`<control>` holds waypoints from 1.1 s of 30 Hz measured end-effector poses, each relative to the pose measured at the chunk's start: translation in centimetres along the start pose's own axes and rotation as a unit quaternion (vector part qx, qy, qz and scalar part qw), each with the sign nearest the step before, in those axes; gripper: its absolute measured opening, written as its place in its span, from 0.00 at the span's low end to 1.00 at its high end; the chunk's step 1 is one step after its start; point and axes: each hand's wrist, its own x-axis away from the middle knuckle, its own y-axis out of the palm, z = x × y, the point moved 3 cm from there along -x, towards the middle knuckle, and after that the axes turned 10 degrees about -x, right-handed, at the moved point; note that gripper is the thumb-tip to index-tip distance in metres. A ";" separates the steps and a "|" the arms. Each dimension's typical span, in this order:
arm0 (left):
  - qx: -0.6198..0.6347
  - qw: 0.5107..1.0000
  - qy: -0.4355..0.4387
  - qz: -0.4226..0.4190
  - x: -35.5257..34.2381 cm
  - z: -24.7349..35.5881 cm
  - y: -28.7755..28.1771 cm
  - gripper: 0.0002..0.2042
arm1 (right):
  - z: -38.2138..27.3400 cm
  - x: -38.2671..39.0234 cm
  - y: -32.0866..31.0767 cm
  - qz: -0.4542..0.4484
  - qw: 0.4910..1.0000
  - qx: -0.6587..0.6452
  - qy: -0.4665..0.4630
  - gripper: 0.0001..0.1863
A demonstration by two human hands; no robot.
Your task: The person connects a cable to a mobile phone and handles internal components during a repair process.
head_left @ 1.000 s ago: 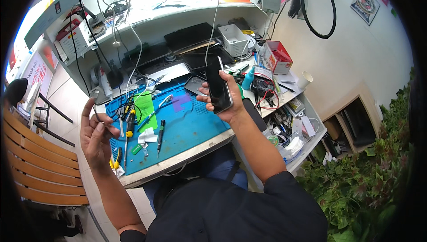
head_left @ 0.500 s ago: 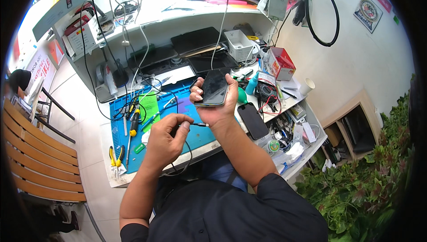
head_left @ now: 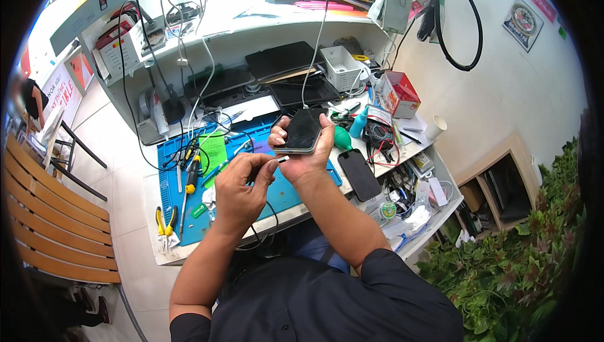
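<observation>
My right hand is wrapped round a dark smartphone, screen up, tilted above the workbench. A white cable hangs from above and meets the phone's far edge; I cannot tell if it is plugged in. My left hand pinches a cable plug, its light metal tip close to the phone's near edge, beside my right palm. From it a dark cable loops below over the bench's front edge. A second smartphone lies on the bench right of my right wrist. Under both hands is a blue work mat.
Yellow-handled pliers, a screwdriver and tangled cables lie left on the mat. At right stand a green blower bulb, a teal bottle, a multimeter, a red box and a paper cup. A slatted bench is left.
My left hand has brought the plug up and to the right, nearer the phone's near edge. My right hand keeps hold of the phone, which has tipped flatter.
</observation>
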 end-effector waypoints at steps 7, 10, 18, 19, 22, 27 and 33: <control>0.033 0.998 -0.056 0.026 0.9 -1.2 0.7 0.06 | 1.3 0.6 0.7 -0.030 0.997 -0.003 -0.066 0.36; 0.005 0.997 -0.013 0.072 1.5 -1.4 1.1 0.05 | 1.9 0.9 0.9 -0.058 0.990 0.008 -0.131 0.34; 0.003 0.994 0.007 0.110 2.4 -1.7 1.5 0.05 | 2.7 1.6 0.8 -0.139 0.967 0.048 -0.209 0.36; 0.000 0.994 0.006 0.113 2.5 -1.8 1.5 0.05 | 2.8 1.6 0.8 -0.149 0.966 0.054 -0.206 0.36; 0.010 0.994 0.002 0.111 2.8 -2.4 1.6 0.04 | 3.2 1.3 0.5 -0.164 0.964 0.052 -0.202 0.37; 0.017 0.999 -0.005 0.045 2.5 -2.3 0.2 0.08 | 2.5 0.6 0.9 -0.250 0.960 0.080 -0.096 0.44; 0.051 0.991 -0.088 0.090 1.9 -4.5 -4.4 0.10 | 2.9 -0.5 2.0 -0.291 0.940 0.141 0.112 0.52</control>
